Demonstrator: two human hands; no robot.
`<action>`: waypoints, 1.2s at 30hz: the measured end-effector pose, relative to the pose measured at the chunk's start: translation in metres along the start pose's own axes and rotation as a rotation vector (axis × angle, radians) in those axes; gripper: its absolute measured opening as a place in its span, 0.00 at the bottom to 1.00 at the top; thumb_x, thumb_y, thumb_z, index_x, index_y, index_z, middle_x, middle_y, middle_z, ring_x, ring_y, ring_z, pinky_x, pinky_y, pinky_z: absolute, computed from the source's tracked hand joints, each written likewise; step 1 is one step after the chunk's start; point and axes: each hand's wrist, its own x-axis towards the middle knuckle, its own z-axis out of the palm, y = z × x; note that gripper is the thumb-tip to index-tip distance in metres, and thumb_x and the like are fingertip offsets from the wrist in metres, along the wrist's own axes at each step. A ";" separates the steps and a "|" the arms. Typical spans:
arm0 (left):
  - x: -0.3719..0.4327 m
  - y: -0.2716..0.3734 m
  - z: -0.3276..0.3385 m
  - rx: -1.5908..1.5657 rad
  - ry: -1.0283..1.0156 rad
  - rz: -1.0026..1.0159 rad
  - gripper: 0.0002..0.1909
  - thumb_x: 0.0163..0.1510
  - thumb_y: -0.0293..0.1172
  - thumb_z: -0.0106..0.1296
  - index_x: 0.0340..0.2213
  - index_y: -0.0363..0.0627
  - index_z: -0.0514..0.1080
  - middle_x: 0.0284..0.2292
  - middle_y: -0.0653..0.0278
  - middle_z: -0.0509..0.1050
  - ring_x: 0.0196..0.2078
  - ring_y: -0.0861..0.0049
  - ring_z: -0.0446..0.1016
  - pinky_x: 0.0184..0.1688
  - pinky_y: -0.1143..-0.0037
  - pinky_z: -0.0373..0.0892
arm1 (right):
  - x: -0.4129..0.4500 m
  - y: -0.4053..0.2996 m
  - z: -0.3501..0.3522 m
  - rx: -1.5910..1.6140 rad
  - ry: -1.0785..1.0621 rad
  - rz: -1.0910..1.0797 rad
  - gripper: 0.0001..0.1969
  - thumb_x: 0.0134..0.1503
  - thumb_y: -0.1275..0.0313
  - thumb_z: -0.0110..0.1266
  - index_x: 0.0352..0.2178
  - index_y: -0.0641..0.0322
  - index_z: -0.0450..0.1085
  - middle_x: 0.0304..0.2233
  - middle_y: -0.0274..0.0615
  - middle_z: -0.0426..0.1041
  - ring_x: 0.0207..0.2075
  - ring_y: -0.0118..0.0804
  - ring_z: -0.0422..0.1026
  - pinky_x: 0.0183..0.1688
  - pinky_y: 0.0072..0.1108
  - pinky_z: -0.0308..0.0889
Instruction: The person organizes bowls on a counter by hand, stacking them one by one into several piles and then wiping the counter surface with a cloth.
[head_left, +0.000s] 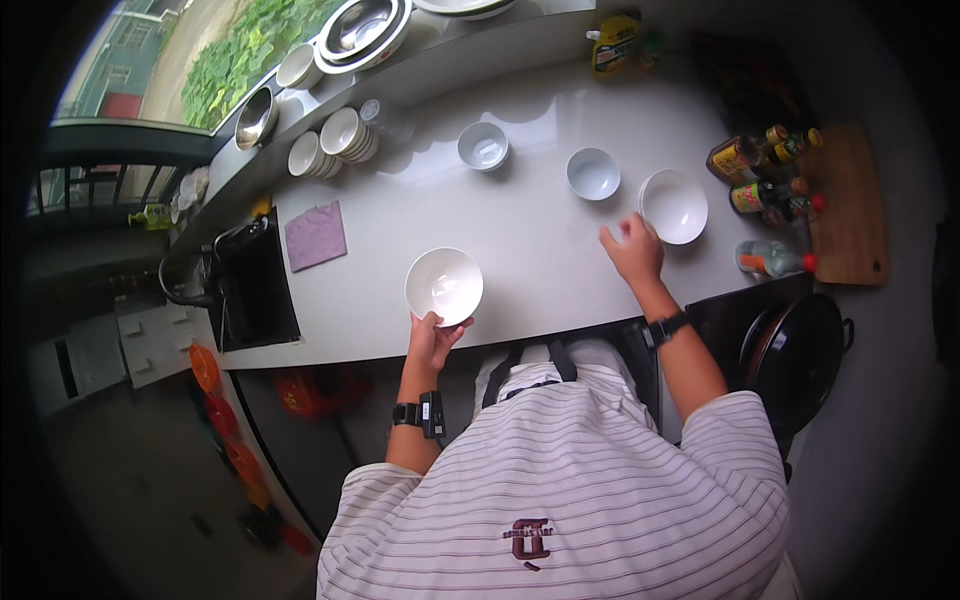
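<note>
My left hand (435, 341) holds a white bowl (444, 286) by its near rim, thumb on the inside, close to the counter's front edge. On the right, my right hand (636, 251) hangs over the counter with thumb and fingers apart and nothing between them. Just past its fingertips are white bowls (675, 206), which look like two stacked together. A small pale-blue bowl (593, 174) stands beyond that hand. Another small pale-blue bowl (484, 145) is farther back, near the counter's middle.
Stacked bowls (349, 135) and a folded purple cloth (316, 235) lie at left, near the black sink (259, 285). Sauce bottles (757, 196), a clear bottle (772, 258) and a wooden cutting board (851, 202) occupy the right. A black wok (799, 364) sits at lower right.
</note>
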 end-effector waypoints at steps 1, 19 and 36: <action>0.002 0.001 0.003 0.000 0.002 -0.009 0.31 0.42 0.22 0.35 0.52 0.39 0.47 0.41 0.45 0.67 0.35 0.54 0.75 0.26 0.78 0.73 | 0.017 -0.009 0.008 -0.087 0.093 -0.251 0.20 0.38 0.58 0.61 0.29 0.60 0.67 0.30 0.41 0.70 0.36 0.43 0.68 0.37 0.30 0.66; 0.025 0.000 0.051 0.006 -0.057 -0.063 0.35 0.46 0.25 0.33 0.55 0.53 0.34 0.45 0.42 0.61 0.30 0.58 0.75 0.23 0.74 0.75 | 0.055 -0.119 -0.006 -0.387 -0.075 -0.706 0.51 0.22 0.62 0.66 0.53 0.58 0.54 0.49 0.43 0.58 0.49 0.48 0.58 0.44 0.34 0.62; 0.027 0.025 0.106 -0.151 -0.312 -0.008 0.34 0.48 0.26 0.36 0.54 0.55 0.37 0.44 0.48 0.60 0.28 0.61 0.74 0.25 0.70 0.75 | -0.027 -0.250 -0.018 -2.005 -0.191 -1.628 0.18 0.42 0.64 0.55 0.38 0.54 0.73 0.45 0.48 0.64 0.49 0.50 0.58 0.42 0.35 0.57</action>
